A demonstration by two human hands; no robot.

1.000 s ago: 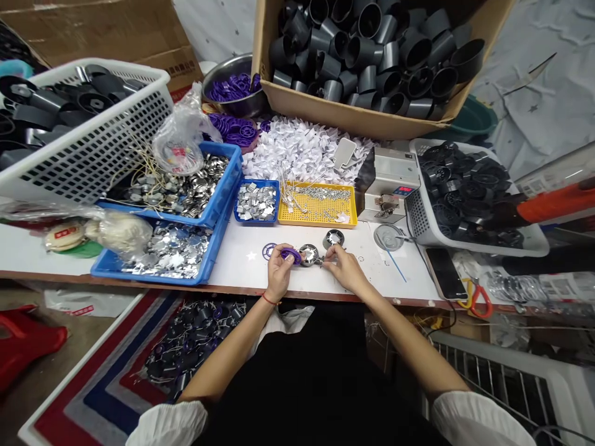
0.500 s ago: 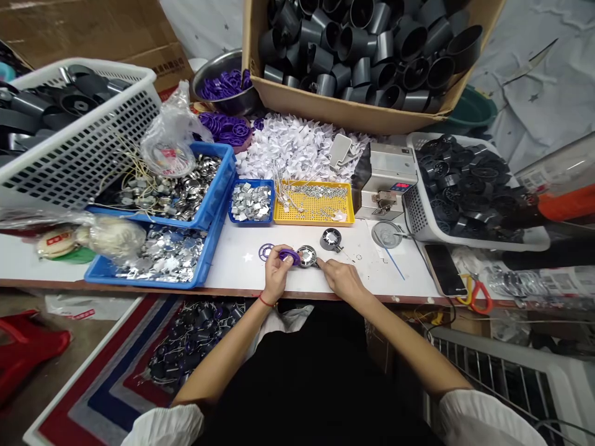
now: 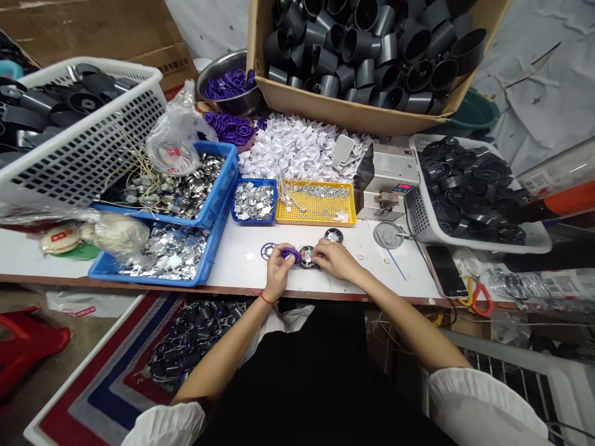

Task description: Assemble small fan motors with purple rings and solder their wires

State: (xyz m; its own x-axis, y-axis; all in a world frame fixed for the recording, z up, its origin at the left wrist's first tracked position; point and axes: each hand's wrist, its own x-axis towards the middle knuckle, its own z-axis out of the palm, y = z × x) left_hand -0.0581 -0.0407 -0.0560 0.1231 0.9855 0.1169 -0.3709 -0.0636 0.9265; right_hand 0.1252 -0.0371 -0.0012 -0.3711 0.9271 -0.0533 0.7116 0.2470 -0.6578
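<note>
Between the thumb and fingers of my left hand (image 3: pixel 277 272) is a purple ring (image 3: pixel 291 254), held just above the white tabletop. Right beside it lies a round dark part with a silver middle (image 3: pixel 307 256). My right hand (image 3: pixel 335 260) is at that part's right side, its fingers pinched together at the edge; whatever they grip is too small to make out. A second round dark part (image 3: pixel 333 235) sits behind my right hand, partly covered by it. Another purple ring (image 3: pixel 267 251) lies flat to the left, near a small white star piece (image 3: pixel 250 255).
Behind the hands stand a small blue tray (image 3: pixel 233 214) and a yellow tray (image 3: pixel 279 217). A grey machine (image 3: pixel 395 170) is at the back right. Blue bins (image 3: pixel 204 266) are left; a phone (image 3: pixel 446 271) and scissors (image 3: pixel 483 300) lie right.
My right hand has moved up and left, from below the round part to its right edge, now partly covering the second dark part. My left hand still holds the purple ring.
</note>
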